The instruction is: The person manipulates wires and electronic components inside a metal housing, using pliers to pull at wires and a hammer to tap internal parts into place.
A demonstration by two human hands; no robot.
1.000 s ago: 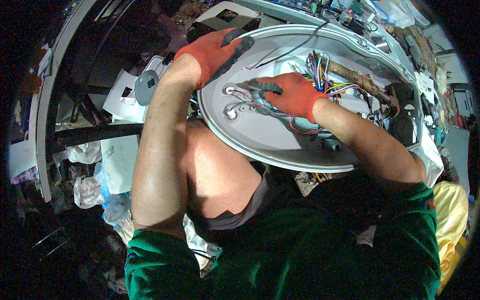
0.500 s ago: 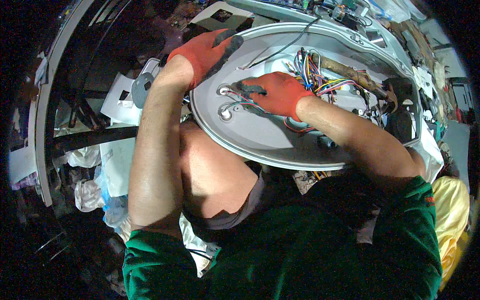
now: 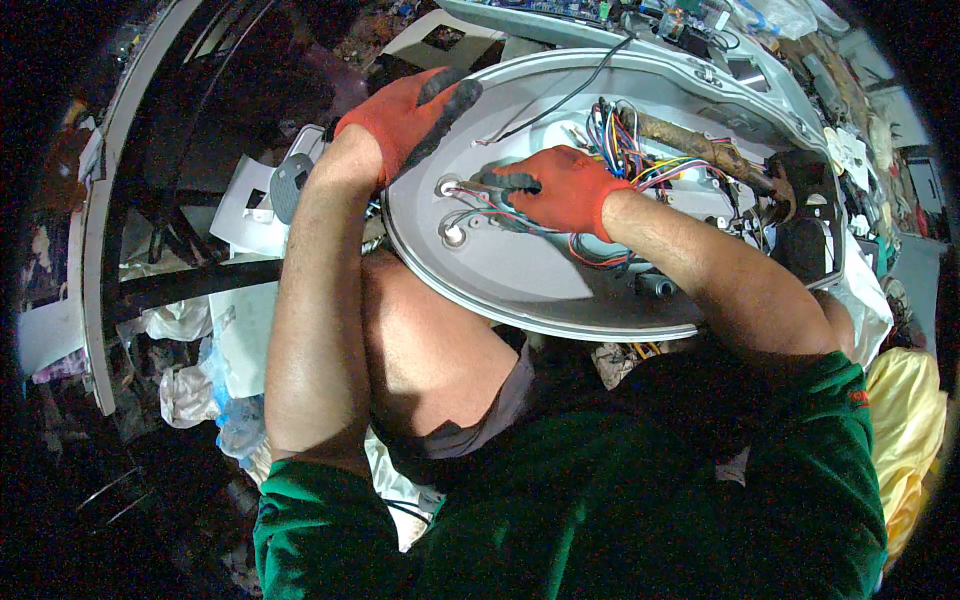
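A shallow oval pale-grey housing (image 3: 530,275) lies tilted in front of me, partly over my bare leg. My left hand (image 3: 408,122), in an orange-red glove with dark fingers, is closed over its far left rim. Inside, my right hand (image 3: 570,190), gloved alike, is closed on thin coloured wires (image 3: 468,191). These run from a round hole fitting at the housing's left end; a second round fitting (image 3: 453,234) sits just nearer to me, with grey wires coming out. The fingertips' exact grip on the wires is hidden by the glove.
A thick bundle of coloured wires (image 3: 612,142) lies beyond my right hand, beside a rusty brown rod (image 3: 690,142). A loose black cable (image 3: 575,94) crosses the far wall. White panel pieces (image 3: 240,205) and plastic bags (image 3: 190,395) lie left; yellow cloth (image 3: 905,420) is right.
My right hand has shifted slightly right, with its fingers still on the wires. The left hand stays on the rim. The whole view has moved a little.
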